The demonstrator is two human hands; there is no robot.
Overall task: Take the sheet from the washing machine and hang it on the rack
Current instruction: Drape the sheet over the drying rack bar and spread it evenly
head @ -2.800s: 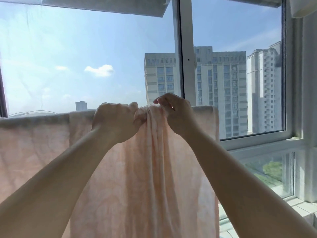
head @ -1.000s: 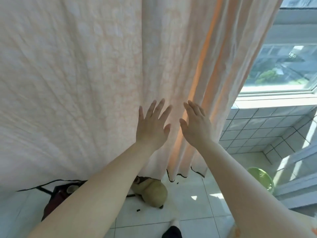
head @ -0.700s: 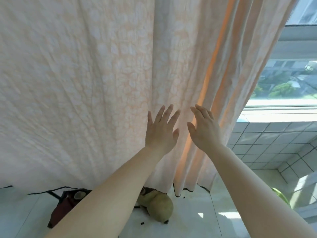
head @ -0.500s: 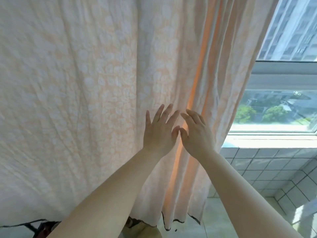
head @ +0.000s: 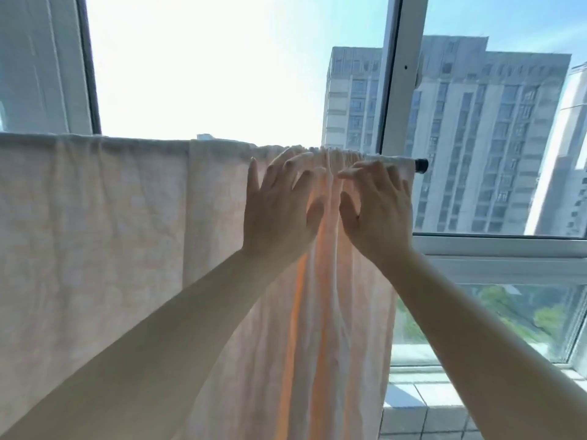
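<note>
Grip: both hands are spread flat with fingers apart; neither one clamps anything.
Left hand: the left hand (head: 279,211) lies palm-forward against the sheet (head: 95,249) just under the rail, fingers fanned upward, thumb angled toward the other hand.
Right hand: the right hand (head: 378,208) is raised just beside the left, palm forward, its fingertips (head: 347,173) curled toward the gathered pleats near the top edge; whether the palm presses the cloth, I cannot tell.
Gap between hands: narrow, the two thumbs near each other but apart, with a brightly lit orange fold showing between them.
Sheet: pale peach with a faint mottled print, draped over the rack rail (head: 421,165) and hanging straight down past the bottom of the view.
Sheet, left part: spread fairly flat and wide, reaching the left edge of the picture.
Sheet, right part: bunched into vertical folds under the hands, pleated tightly where it crosses the rail.
Rail: horizontal, at about the height of the fingertips; only its dark end cap and a short light stretch show bare, sticking out past the cloth's right edge.
Behind: a window frame (head: 397,74) with a white upright post, bright sky to the left, tall apartment blocks (head: 476,138) to the right.
Lower right: a tiled ledge (head: 422,408) below the glass, green treetops beyond.
</note>
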